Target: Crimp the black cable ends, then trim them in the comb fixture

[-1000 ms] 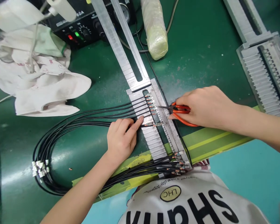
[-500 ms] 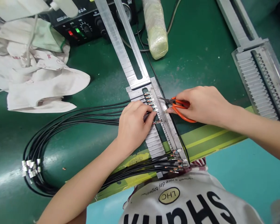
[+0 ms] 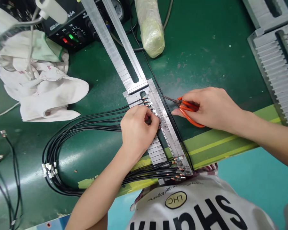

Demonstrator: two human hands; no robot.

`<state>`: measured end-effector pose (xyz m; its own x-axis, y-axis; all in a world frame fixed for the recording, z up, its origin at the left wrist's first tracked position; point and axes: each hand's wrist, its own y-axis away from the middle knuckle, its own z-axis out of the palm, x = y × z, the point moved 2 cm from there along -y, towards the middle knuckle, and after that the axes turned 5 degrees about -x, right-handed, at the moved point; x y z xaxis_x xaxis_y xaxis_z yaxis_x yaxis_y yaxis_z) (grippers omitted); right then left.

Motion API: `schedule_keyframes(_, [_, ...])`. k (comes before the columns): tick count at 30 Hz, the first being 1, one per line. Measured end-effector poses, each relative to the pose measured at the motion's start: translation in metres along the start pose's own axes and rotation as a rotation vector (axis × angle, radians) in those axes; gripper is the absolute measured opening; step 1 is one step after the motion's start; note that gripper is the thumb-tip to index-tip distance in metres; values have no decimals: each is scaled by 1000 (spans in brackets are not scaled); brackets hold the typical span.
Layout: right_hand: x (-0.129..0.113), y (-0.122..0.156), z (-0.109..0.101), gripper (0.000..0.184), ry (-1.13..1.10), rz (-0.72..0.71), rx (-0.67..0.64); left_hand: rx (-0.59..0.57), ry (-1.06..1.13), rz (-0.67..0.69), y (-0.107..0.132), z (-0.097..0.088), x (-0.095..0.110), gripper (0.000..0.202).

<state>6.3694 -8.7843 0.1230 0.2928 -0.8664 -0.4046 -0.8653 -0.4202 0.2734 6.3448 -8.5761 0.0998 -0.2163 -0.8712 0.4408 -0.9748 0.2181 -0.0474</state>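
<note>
My left hand (image 3: 139, 127) is closed over the slotted metal fixture (image 3: 156, 156), thumb and forefinger pinched at the end of a black cable that its fingers partly hide. Several black cables (image 3: 86, 123) run from the fixture's slots in a loop to the left, banded with silvery sleeves (image 3: 49, 170). Stripped cable ends (image 3: 179, 169) lie across the fixture's near end. In my right hand (image 3: 206, 107) is a pair of orange-handled scissors (image 3: 190, 107), its slim blades close together and pointing left beside the fixture's right edge.
A second metal fixture (image 3: 276, 70) lies at the right. At the back stand a black control box (image 3: 69, 32) and a plastic-wrapped roll (image 3: 150, 35). White gloves (image 3: 55, 86) are heaped at the left. More black cables (image 3: 15, 172) lie at the far left.
The view has shifted, bringing loose cables in at the left. My left fingers have curled tighter at the fixture. The scissors' tips sit slightly farther from the fixture's rail.
</note>
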Motion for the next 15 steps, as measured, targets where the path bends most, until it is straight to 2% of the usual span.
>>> schedule_keyframes(3, [3, 3, -1, 47, -11, 13, 0, 9, 51, -3, 3, -1, -4, 11])
schedule_keyframes(8, [4, 3, 0, 47, -24, 28, -30, 41, 137, -15, 11, -16, -21, 5])
schedule_keyframes(10, [4, 2, 1, 45, -25, 37, -48, 29, 103, 85, 15, -19, -26, 7])
schedule_keyframes(13, [3, 0, 1, 46, -20, 40, -47, -71, -2, 307, 20, -15, -30, 25])
schedule_keyframes(15, [2, 0, 1, 46, -11, 38, -45, -104, -108, 406, 23, -11, -31, 33])
